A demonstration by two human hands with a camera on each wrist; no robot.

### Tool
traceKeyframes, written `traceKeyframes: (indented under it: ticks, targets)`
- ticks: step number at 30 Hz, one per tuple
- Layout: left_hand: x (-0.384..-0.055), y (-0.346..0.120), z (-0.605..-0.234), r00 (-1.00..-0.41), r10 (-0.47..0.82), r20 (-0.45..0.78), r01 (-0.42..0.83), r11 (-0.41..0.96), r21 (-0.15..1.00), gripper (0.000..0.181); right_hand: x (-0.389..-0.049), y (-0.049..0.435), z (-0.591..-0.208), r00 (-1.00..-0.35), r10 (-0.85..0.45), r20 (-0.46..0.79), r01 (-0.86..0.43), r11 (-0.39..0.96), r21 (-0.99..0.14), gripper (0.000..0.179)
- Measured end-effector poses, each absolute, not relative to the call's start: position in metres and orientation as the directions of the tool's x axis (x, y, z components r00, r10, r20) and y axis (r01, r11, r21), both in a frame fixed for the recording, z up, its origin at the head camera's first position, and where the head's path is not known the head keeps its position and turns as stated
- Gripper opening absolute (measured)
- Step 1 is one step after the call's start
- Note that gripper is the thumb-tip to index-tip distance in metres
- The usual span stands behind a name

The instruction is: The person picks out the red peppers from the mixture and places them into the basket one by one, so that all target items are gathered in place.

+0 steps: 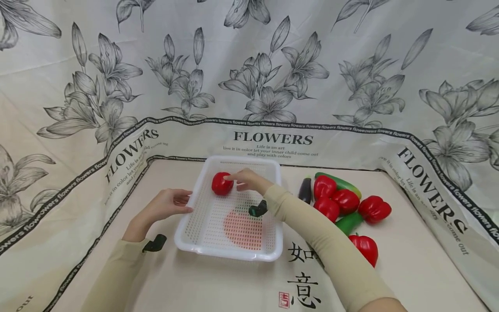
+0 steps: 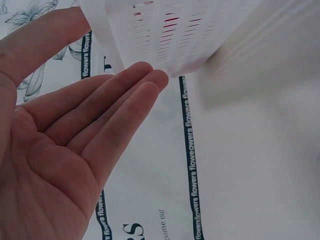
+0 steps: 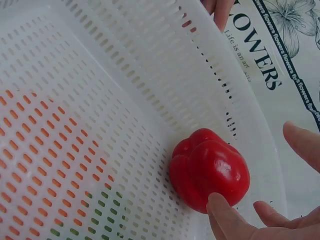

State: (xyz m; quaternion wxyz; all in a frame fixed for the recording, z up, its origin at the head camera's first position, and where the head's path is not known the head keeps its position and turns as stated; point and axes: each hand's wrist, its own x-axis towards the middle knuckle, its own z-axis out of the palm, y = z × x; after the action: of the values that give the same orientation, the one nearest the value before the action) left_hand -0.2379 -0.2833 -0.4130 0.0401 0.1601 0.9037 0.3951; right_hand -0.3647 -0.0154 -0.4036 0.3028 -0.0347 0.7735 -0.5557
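A white perforated plastic basket rests on the table in front of me. Inside, toward its far left corner, lies a red bell pepper. My right hand reaches into the basket, with loosely extended fingers at the pepper's right side. In the right wrist view, one fingertip meets the lower edge of the pepper, while the other fingers stand apart from it. My left hand is at the basket's left side, thumb and fingertips right at the wall. Its fingers are nearly straight in the left wrist view, below the basket wall.
Right of the basket are several more red bell peppers, a dark eggplant, a green zucchini-like vegetable and another green vegetable. A flower-printed curtain borders the table's back and sides.
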Motion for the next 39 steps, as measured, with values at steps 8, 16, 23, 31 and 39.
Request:
traceKeyframes:
  ticks: [8, 16, 23, 31, 39]
  targets:
    - [-0.24, -0.283, -0.414, -0.946, 0.32, 0.048, 0.255, 0.648, 0.718, 0.063, -0.351, -0.006, -0.384, -0.76, -0.522, -0.387, 0.249, 0.316, -0.915, 0.05]
    - [-0.238, -0.281, -0.413, -0.947, 0.317, 0.049, 0.254, 0.647, 0.719, 0.062, -0.336, 0.008, -0.365, -0.731, -0.587, -0.348, 0.228, 0.27, -0.936, 0.053]
    - [-0.237, -0.281, -0.413, -0.95, 0.309, 0.044, 0.248, 0.66, 0.709, 0.063, -0.322, 0.025, -0.35, -0.718, -0.624, -0.308, 0.157, 0.286, -0.945, 0.052]
    - [-0.238, -0.28, -0.412, -0.948, 0.315, 0.042, 0.251, 0.661, 0.707, 0.063, -0.308, 0.053, -0.34, -0.714, -0.644, -0.275, 0.112, 0.282, -0.953, 0.045]
    - [-0.235, -0.281, -0.414, -0.948, 0.315, 0.04, 0.247, 0.652, 0.717, 0.063, -0.296, 0.081, -0.332, -0.713, -0.665, -0.224, 0.061, 0.259, -0.964, 0.047]
